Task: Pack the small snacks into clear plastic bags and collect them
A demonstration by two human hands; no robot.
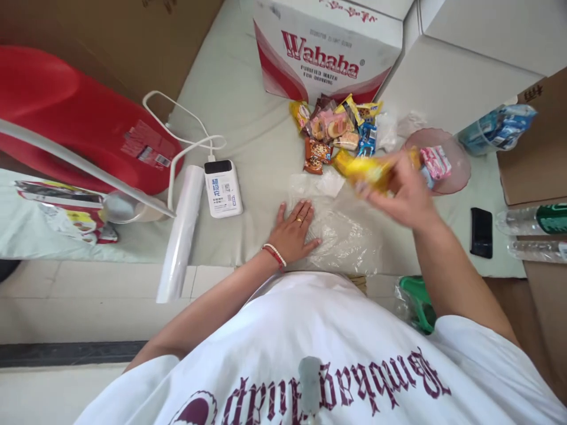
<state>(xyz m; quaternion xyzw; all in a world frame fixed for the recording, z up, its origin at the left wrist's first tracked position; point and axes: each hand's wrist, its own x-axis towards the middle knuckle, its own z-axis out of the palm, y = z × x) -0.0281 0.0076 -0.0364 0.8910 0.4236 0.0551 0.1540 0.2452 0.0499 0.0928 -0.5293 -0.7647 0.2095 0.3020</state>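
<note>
My left hand (pixel 294 231) lies flat, fingers spread, on a clear plastic bag (pixel 349 236) spread on the pale cloth surface. My right hand (pixel 403 192) is raised above the bag and blurred by motion; it grips a yellow snack packet (pixel 370 170). Just beyond lies a pile of small wrapped snacks (pixel 336 133). A pink translucent bowl (pixel 456 162) with a pink packet (pixel 436 160) in it sits to the right of my right hand.
A Wahaha water carton (pixel 325 50) stands behind the snacks. A white power bank (pixel 222 188) with cable, a roll of plastic (pixel 181 233) and a red chair (pixel 75 115) are at left. A black phone (pixel 481 232) and water bottles (pixel 534 219) lie at right.
</note>
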